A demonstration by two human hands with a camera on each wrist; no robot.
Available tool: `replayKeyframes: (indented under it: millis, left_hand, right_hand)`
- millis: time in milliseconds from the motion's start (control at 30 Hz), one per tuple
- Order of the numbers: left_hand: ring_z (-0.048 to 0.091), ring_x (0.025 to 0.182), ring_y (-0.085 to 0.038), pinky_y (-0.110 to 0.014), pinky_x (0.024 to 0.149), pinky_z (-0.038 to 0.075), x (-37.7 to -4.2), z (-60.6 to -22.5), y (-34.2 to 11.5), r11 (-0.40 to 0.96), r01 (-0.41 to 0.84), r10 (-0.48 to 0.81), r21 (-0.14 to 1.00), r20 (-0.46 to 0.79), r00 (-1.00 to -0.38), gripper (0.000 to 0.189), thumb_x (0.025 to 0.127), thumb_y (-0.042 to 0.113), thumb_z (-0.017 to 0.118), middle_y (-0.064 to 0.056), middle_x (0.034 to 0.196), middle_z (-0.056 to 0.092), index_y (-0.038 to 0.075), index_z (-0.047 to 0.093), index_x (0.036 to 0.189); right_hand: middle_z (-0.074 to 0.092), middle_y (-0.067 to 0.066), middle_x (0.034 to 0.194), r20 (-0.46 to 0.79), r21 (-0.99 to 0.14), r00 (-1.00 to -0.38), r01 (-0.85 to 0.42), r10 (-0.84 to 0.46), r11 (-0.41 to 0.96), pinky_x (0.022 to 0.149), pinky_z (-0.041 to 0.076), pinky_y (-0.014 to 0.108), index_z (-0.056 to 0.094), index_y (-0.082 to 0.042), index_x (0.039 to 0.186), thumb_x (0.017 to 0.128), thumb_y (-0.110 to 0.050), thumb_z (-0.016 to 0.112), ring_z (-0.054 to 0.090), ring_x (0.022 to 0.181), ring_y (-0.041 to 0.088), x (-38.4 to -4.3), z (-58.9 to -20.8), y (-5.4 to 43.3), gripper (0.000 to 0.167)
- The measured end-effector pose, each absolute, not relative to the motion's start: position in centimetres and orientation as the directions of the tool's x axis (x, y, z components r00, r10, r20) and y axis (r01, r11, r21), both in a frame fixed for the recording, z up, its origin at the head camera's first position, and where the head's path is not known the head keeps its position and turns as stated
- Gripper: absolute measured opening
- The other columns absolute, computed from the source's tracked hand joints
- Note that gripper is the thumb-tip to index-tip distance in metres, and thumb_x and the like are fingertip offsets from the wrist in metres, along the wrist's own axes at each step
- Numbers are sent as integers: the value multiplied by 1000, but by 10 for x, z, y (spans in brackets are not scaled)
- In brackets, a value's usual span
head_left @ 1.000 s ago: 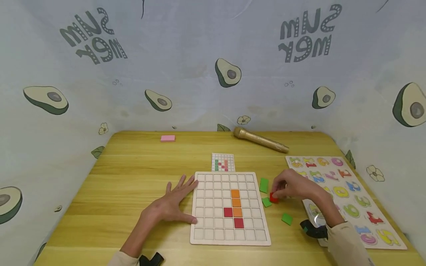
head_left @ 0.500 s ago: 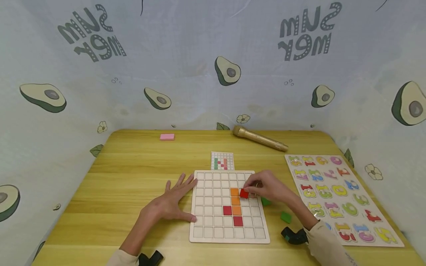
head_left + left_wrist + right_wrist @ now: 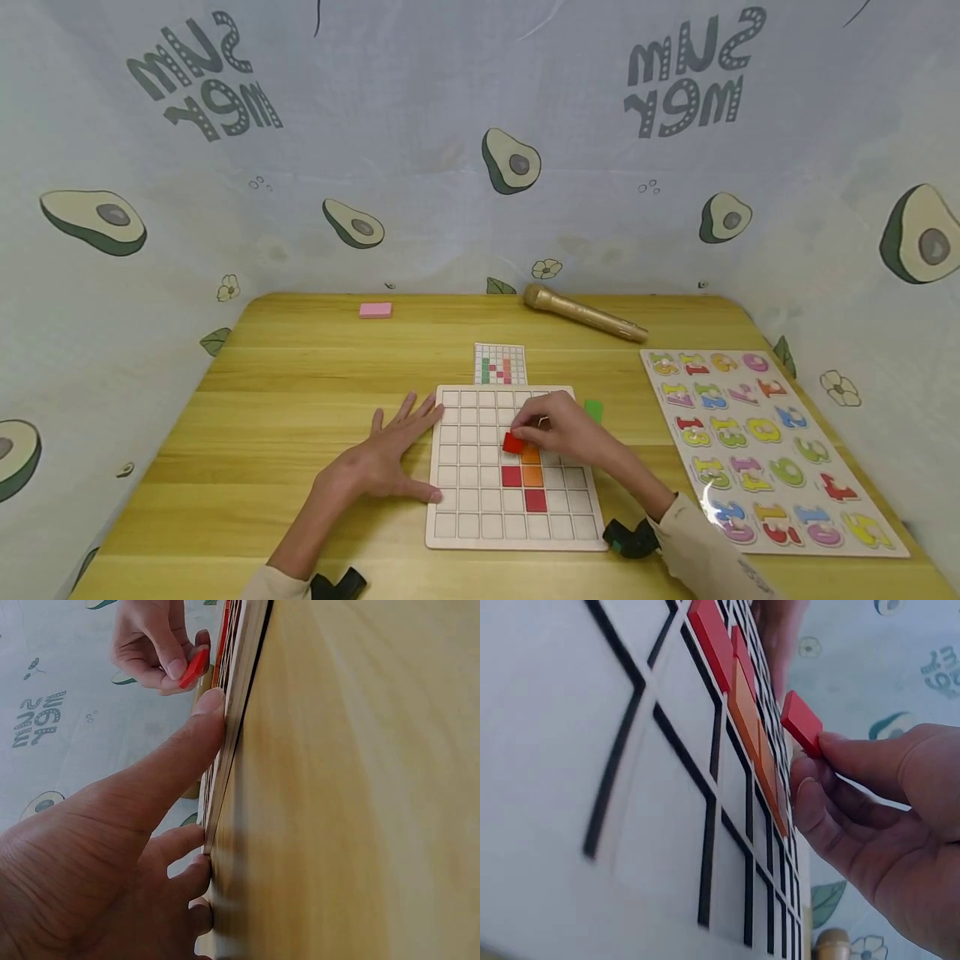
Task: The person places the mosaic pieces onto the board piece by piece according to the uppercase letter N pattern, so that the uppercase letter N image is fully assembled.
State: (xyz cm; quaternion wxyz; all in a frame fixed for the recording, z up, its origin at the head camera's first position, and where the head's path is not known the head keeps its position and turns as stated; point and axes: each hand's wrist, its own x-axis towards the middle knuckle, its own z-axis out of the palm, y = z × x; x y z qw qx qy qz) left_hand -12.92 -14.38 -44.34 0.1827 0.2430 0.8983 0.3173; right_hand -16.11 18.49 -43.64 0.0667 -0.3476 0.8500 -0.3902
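My right hand pinches a red square tile between thumb and fingers, over the white grid board. In the right wrist view the red tile is raised off the board and tilted. My left hand is spread flat at the board's left edge, thumb and fingertips touching it. Orange tiles stand in a column on the board, the top one covered by my right hand. One red tile lies left of that column and another red tile below it.
Behind the board lies a small pattern card. A green tile shows at its right, partly behind my arm. Further right is a number puzzle board. A gold microphone and a pink block lie at the back.
My right hand has picked the red tile up from the table right of the board and carried it left over the grid, past the orange column. My left hand stays at the board's edge.
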Motion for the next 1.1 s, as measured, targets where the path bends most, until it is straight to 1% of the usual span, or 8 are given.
replayKeyframes:
  millis: [133, 367, 567, 667, 900, 1100]
  left_hand:
    - [-5, 168, -35, -71, 128, -10, -130, -443, -144, 685, 324, 552, 653, -173, -816, 120, 79, 43, 97, -6, 182, 13, 10, 28, 172]
    - [-5, 168, -34, -70, 128, -11, -130, -443, -144, 688, 315, 546, 654, -181, -818, 119, 80, 43, 97, -4, 182, 12, 11, 28, 172]
    - [-5, 168, -34, -69, 129, -10, -130, -443, -144, 690, 318, 546, 651, -178, -819, 119, 80, 44, 97, -4, 182, 13, 12, 28, 172]
    - [-5, 168, -34, -69, 129, -11, -130, -443, -144, 690, 320, 547, 650, -179, -817, 119, 80, 44, 97, -4, 182, 12, 11, 28, 172]
    - [-5, 168, -35, -70, 128, -11, -131, -443, -145, 691, 325, 550, 646, -177, -816, 120, 80, 44, 96, -4, 182, 12, 11, 27, 172]
    - [-5, 168, -35, -71, 128, -11, -131, -443, -144, 693, 323, 549, 644, -183, -815, 120, 80, 44, 96, -4, 182, 13, 11, 28, 172]
  right_hand:
    - [75, -5, 87, 150, -689, -748, -548, -647, 475, 70, 57, 21, 82, -6, 95, 98, -3, 78, 58, 77, 2, -161, -437, 173, 6]
    - [77, -1, 89, 177, -615, -728, -607, -662, 503, 72, 58, 22, 82, -5, 94, 96, 1, 79, 63, 79, 3, -156, -436, 155, 7]
    - [78, 0, 91, 134, -614, -732, -590, -667, 524, 73, 58, 21, 82, -5, 96, 98, 1, 77, 62, 80, 2, -151, -437, 145, 8]
    - [78, -1, 92, 135, -610, -733, -592, -667, 527, 73, 58, 21, 82, -6, 96, 98, 0, 77, 63, 81, 2, -150, -438, 144, 8]
    - [76, -2, 91, 152, -624, -727, -596, -669, 506, 72, 58, 21, 84, -7, 96, 98, 0, 78, 64, 81, 2, -151, -438, 144, 9]
    - [73, -4, 91, 114, -642, -738, -566, -666, 517, 74, 58, 21, 85, -7, 96, 96, 2, 79, 63, 82, 3, -150, -437, 144, 10]
